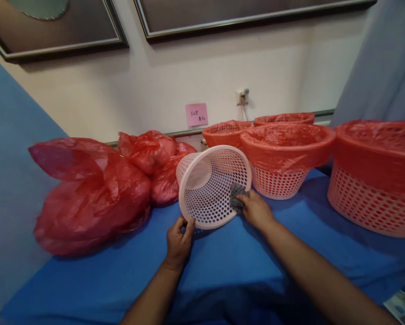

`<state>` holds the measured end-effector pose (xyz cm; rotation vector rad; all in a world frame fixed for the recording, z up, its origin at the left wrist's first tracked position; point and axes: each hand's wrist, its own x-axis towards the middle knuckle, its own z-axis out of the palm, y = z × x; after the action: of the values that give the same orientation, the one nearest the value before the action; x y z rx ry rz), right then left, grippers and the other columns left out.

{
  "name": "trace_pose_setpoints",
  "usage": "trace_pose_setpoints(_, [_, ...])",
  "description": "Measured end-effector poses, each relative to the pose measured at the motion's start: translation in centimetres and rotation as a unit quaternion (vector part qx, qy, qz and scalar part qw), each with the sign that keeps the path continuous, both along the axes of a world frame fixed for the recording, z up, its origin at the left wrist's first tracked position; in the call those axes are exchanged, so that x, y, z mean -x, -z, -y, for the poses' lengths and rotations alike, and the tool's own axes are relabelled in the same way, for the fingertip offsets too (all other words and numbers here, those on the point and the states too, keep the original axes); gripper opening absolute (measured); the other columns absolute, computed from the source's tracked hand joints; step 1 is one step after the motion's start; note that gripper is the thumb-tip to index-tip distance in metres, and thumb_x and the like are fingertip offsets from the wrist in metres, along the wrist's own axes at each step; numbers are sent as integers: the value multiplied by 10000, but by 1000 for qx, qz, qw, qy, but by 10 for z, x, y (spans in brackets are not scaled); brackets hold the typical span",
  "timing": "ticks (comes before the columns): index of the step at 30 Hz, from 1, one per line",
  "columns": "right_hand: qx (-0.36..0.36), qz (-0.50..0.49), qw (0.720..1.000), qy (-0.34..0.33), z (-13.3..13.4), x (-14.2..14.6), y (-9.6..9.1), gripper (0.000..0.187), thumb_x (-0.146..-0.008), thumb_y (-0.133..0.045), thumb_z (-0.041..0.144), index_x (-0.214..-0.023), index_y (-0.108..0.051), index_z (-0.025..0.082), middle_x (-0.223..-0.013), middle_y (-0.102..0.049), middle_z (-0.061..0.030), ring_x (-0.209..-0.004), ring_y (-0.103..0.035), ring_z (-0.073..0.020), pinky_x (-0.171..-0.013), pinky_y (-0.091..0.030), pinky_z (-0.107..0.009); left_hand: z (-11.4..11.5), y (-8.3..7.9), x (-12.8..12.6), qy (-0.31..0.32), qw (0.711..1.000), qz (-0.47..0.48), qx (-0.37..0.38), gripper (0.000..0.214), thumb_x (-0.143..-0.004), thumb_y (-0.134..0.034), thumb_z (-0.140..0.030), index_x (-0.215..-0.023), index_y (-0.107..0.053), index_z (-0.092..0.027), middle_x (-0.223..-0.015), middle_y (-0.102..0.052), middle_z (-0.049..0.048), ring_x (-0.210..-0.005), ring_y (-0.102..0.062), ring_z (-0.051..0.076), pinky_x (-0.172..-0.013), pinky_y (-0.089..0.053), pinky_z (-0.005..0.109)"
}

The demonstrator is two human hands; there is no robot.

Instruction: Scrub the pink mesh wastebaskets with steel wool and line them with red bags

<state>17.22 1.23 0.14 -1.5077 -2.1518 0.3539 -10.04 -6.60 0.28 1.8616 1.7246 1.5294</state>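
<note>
A white perforated plastic basket [198, 205] is tipped on its side, its open mouth facing me. My left hand [179, 240] pinches the lower left of its rim between thumb and fingers. In my right hand [257, 209] is a crumpled grey cloth [238, 197], pressed against the basket's right side at the rim. The fingertips behind the cloth are partly hidden. Beneath the basket lies a blue cloth cover [229, 257].
On the left sit stuffed red plastic bags [97, 198]. To the right stand several baskets lined with red bags, including a near one [374, 198] and a middle one [278, 183]. Behind them, the wall carries a pink note [196, 114] and a socket [242, 97].
</note>
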Motion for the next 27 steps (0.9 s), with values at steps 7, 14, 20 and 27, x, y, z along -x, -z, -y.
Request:
trace_pose_setpoints(7, [1,-1,996,-84,9,18,7,519,-845,-645,56,-1298,-742,288,-1168,-647,-81,-1067,-642,-231,-968,-509,-318,-7,3,-10,63,997,-1,53,320,-904,-654,-463,-882,-770,-166,-828,-810,52,-730,-725,206,-706,-583,283])
trace_pose_setpoints(14, [56,-110,966,-229,4,19,20,594,-789,-686,62,-1323,-720,320,-1138,-654,-27,-1024,-662,-166,-969,-537,-279,-3,3,-5,123,985,-34,115,277,-917,-646,-425,-953,-800,-197,-926,-841,68,-823,-781,244,-799,-625,334])
trace_pose_setpoints(20, [21,-3,1000,9,-13,-14,6,574,-875,-578,55,-1409,-668,244,-1253,-624,-132,-1102,-626,-269,-1005,-511,-407,6,-7,1,19,1000,14,7,289,-924,-653,-416,-747,-693,-191,-738,-771,22,-687,-726,183,-683,-587,250])
trace_pose_setpoints(27, [75,-95,970,-212,23,24,6,577,-826,-658,80,-1350,-699,317,-1185,-638,-55,-1086,-648,-208,-994,-540,-328,-2,3,-8,122,982,-25,139,267,-918,-661,-408,-947,-821,-197,-932,-844,70,-812,-785,238,-771,-633,319])
